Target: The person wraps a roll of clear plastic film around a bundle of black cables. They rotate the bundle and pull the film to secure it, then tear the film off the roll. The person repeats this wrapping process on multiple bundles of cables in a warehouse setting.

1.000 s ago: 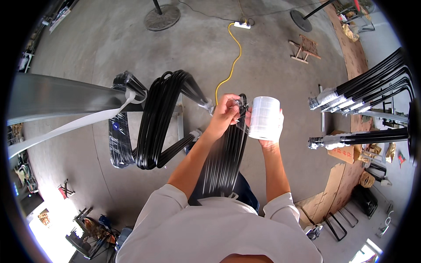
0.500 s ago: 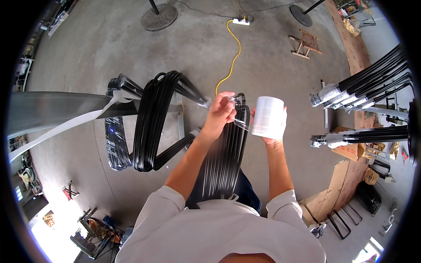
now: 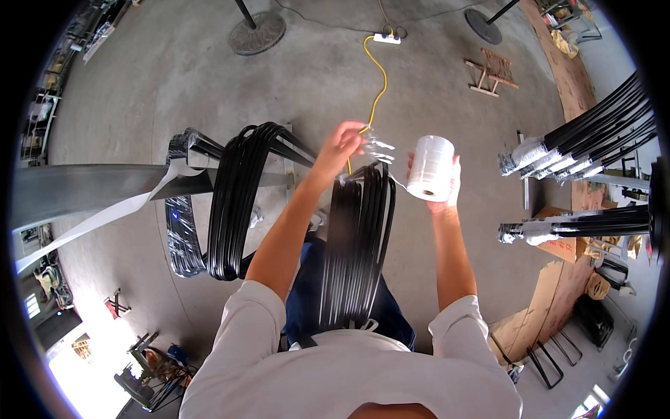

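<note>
A white roll of stretch film (image 3: 431,164) is in my right hand (image 3: 450,192), whose fingers wrap around its side and base. The roll tilts so the hollow core at its lower end shows. A loose, crinkled strip of clear film (image 3: 377,148) hangs by the fingertips of my left hand (image 3: 338,150), which pinches its end. Below and between my hands stands a bundle of bent black tubes (image 3: 356,244), close to my body; part of it is smeared by motion.
Left, a grey metal beam (image 3: 105,188) carries another black tube bundle (image 3: 244,202) and a wrapped bundle (image 3: 185,230). Wrapped tubes (image 3: 558,157) jut in from the right. Ahead lie a yellow cable (image 3: 382,77), a power strip (image 3: 387,38), a wooden stool (image 3: 494,70) and a round base (image 3: 258,31).
My left hand has moved up and slightly left, away from the top of the tubes. The roll has risen a little and tipped, showing its core.
</note>
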`<state>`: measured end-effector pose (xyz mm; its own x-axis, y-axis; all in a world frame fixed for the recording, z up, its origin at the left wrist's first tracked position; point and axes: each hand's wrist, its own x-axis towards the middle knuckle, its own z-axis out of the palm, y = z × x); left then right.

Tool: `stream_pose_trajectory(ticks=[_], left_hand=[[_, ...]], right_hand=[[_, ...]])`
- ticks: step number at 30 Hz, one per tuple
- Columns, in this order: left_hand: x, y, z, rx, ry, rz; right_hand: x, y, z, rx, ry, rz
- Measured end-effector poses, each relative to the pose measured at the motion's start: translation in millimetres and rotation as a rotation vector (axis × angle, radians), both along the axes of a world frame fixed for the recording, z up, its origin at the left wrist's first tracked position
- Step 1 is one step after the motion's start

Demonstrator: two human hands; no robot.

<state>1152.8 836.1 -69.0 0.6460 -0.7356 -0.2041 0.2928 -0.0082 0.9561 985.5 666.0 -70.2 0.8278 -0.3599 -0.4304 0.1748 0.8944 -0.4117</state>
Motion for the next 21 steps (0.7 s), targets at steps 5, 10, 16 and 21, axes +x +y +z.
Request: stream_pose_trajectory(ticks=[5, 10, 16, 21], left_hand=[[-25.8, 70.5, -136.5, 0.438, -0.023, 0.085], [-104.7, 88.0, -162.6, 0.135, 0.697, -0.151], [-134.7, 81.3, -166.9, -0.033, 1.052, 0.111], [-124.0, 91.7, -164.4, -0.120, 1.118, 0.182]], right_hand=[[-49.7, -14.7, -27.9, -0.404, 0.379, 0.070], [-77.6, 27.9, -50.3, -0.441, 0.478, 0.150], [-63.3, 68.6, -61.8, -0.445, 0.569, 0.137], [-59.8, 69.1, -72.1, -0.110, 0.371, 0.199]])
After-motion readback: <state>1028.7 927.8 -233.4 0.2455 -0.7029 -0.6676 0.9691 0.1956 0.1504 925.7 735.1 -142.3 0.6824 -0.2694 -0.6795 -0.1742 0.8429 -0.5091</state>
